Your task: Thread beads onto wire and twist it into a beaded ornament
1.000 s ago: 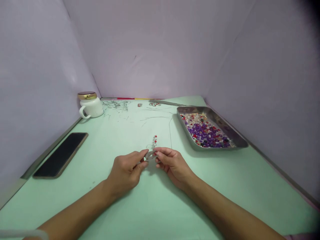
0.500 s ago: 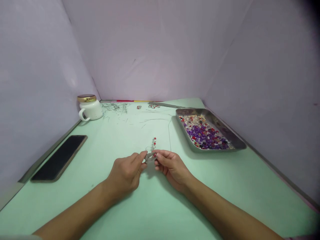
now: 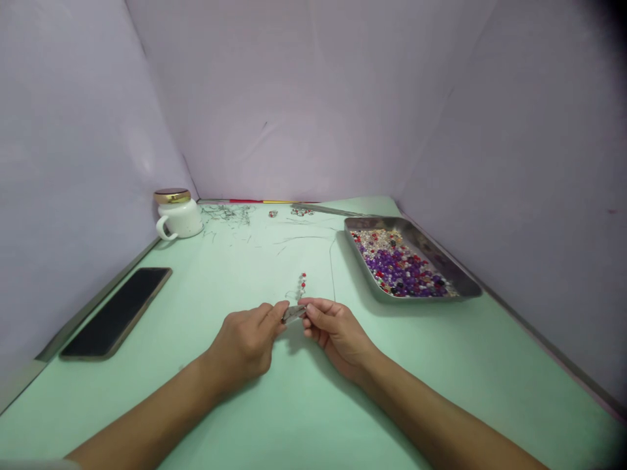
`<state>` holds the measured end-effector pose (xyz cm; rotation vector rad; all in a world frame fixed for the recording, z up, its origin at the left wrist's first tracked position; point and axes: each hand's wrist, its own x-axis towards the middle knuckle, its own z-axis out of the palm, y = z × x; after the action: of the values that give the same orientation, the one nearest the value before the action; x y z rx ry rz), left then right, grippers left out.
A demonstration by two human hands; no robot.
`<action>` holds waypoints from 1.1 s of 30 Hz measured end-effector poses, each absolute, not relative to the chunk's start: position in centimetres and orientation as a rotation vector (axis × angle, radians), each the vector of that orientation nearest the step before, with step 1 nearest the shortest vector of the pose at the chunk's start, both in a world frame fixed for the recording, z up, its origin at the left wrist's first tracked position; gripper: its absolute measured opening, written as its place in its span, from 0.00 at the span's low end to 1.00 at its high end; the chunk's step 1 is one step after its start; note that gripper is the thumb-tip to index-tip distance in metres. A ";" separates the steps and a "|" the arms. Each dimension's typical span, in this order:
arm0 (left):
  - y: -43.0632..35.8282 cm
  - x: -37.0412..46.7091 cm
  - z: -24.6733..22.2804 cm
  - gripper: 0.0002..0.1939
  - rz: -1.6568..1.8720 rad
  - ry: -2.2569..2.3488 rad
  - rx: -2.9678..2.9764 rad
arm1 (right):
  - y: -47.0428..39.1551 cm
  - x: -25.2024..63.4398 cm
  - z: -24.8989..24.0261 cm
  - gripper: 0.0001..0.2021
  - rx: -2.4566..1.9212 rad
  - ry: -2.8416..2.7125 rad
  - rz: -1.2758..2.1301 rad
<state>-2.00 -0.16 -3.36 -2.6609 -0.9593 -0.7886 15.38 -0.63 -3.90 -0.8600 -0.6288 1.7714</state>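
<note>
My left hand (image 3: 247, 339) is closed on a small metal tool (image 3: 292, 314), which looks like pliers and points right. The tool's tip meets the fingertips of my right hand (image 3: 340, 333), which pinch the end of a beaded strand. From there the strand (image 3: 303, 284), with red and clear beads, extends away over the green tabletop (image 3: 304, 418). A thin wire loops beside it, left of the beads. My fingers hide the exact spot where tool and strand meet.
A metal tray (image 3: 426, 298) of mixed beads stands at the right. On the left lie a phone (image 3: 117, 313) and a white lidded mug (image 3: 181, 219). Wire scraps (image 3: 228, 213), small beaded pieces (image 3: 302, 211) and long wires (image 3: 337, 210) lie along the back.
The tool's jaws look closer together and its tip has shifted slightly at my right fingertips. The whole view has moved a little; both hands keep their grips.
</note>
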 end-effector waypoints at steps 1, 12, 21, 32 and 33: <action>-0.1 -2.0 -3.3 0.15 -0.780 -0.954 -2.659 | -0.6 15.4 -3.9 0.11 -0.858 -0.622 1.772; 0.1 -2.3 -3.3 0.16 -0.742 -0.889 -2.657 | -0.7 15.3 -3.8 0.11 -0.812 -0.588 1.824; -0.1 -2.0 -3.0 0.13 -0.755 -0.888 -2.667 | -0.9 15.0 -3.7 0.11 -0.811 -0.565 1.811; -0.1 -1.8 -2.9 0.11 -0.794 -0.893 -2.638 | -1.0 14.8 -3.5 0.10 -0.839 -0.514 1.781; -0.1 -1.8 -2.9 0.10 -0.796 -0.895 -2.639 | -1.0 14.8 -3.5 0.10 -0.840 -0.512 1.779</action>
<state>-1.77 -0.06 -2.88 -2.6393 -0.8949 -0.7961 14.81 -0.97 -3.49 -0.8396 -0.5118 1.7787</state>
